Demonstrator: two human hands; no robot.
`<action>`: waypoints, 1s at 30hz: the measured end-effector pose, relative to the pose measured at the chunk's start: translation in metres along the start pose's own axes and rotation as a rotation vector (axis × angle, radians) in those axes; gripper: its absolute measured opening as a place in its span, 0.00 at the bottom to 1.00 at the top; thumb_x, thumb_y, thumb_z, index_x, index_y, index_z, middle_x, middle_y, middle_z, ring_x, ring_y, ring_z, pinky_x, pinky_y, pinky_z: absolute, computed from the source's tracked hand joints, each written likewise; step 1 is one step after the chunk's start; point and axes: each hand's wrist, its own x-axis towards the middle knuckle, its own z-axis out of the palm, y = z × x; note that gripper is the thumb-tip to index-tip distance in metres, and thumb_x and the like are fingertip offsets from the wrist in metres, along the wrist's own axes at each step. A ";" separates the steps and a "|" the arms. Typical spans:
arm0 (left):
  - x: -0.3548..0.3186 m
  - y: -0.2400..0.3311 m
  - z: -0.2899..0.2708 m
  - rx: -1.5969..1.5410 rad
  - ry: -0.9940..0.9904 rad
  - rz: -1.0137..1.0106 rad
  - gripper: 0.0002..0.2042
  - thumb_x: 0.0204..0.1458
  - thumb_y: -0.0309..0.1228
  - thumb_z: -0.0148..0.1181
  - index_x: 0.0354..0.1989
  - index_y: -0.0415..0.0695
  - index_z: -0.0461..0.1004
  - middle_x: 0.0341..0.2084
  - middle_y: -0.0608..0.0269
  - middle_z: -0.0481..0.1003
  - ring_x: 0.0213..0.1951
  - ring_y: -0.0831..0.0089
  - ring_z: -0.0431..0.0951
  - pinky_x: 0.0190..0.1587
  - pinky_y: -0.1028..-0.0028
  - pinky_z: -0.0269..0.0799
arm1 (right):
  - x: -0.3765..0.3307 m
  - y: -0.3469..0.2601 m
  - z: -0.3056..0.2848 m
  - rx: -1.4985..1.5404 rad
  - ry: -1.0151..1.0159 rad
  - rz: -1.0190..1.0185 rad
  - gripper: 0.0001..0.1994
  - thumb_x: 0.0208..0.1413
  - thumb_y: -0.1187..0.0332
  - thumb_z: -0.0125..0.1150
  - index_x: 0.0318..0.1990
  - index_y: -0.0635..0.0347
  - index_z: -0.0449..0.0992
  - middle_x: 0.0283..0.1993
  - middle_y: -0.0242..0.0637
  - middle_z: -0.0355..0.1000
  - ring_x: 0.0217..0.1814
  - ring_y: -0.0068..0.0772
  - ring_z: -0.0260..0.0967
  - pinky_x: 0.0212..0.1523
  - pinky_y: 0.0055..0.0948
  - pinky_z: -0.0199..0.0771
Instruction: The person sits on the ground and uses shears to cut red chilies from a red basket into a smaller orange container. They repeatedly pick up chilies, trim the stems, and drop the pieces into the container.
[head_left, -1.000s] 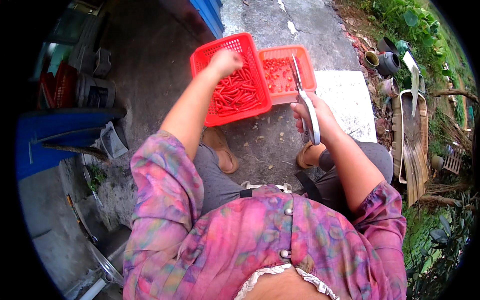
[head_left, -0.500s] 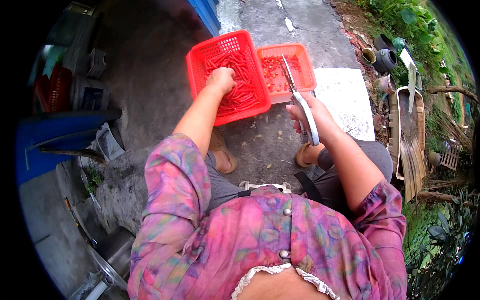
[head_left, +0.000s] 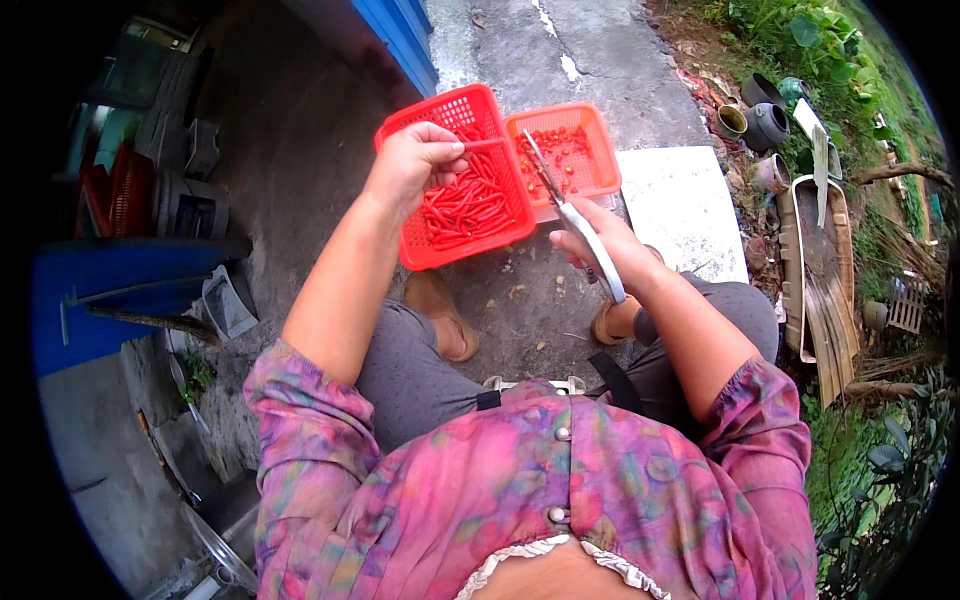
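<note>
one red basket (head_left: 468,254), whole chilies (head_left: 465,215) beyond count; beside it one paler basket (head_left: 604,150), red pieces (head_left: 560,143). left hand (head_left: 412,165) hovers above the first, pinching one chili (head_left: 487,143); right hand (head_left: 614,243) grips one pair of scissors (head_left: 592,236).

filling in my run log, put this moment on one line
left hand: above larger basket, grip unclear; right hand: holding scissors; larger basket: whole chilies; smaller basket: chili pieces

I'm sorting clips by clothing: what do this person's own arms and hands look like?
The left grip and right grip are bare, ungloved hands. The left forearm and right forearm are bare too. The roughly elbow-length left sleeve and right sleeve have blotches of pink, purple, green and blue.
</note>
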 end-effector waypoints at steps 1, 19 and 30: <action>-0.003 -0.004 0.002 -0.013 -0.036 0.014 0.02 0.49 0.21 0.57 0.27 0.42 0.71 0.22 0.63 0.75 0.25 0.77 0.77 0.25 0.80 0.73 | -0.002 -0.004 0.001 -0.019 -0.005 -0.022 0.16 0.51 0.68 0.61 0.46 0.62 0.67 0.27 0.28 0.65 0.26 0.16 0.61 0.25 0.20 0.62; -0.001 -0.034 0.039 -0.063 -0.143 -0.004 0.02 0.50 0.20 0.57 0.28 0.41 0.71 0.22 0.62 0.75 0.23 0.77 0.76 0.25 0.80 0.73 | 0.006 0.005 -0.001 -0.052 0.063 -0.084 0.16 0.49 0.69 0.60 0.46 0.62 0.69 0.27 0.28 0.67 0.25 0.17 0.62 0.24 0.21 0.63; 0.003 -0.036 0.039 -0.049 -0.065 -0.058 0.02 0.50 0.21 0.56 0.28 0.42 0.70 0.23 0.62 0.75 0.23 0.78 0.75 0.25 0.80 0.72 | -0.001 -0.004 -0.003 0.022 0.083 0.147 0.14 0.47 0.69 0.60 0.42 0.60 0.70 0.22 0.28 0.66 0.21 0.18 0.62 0.20 0.22 0.62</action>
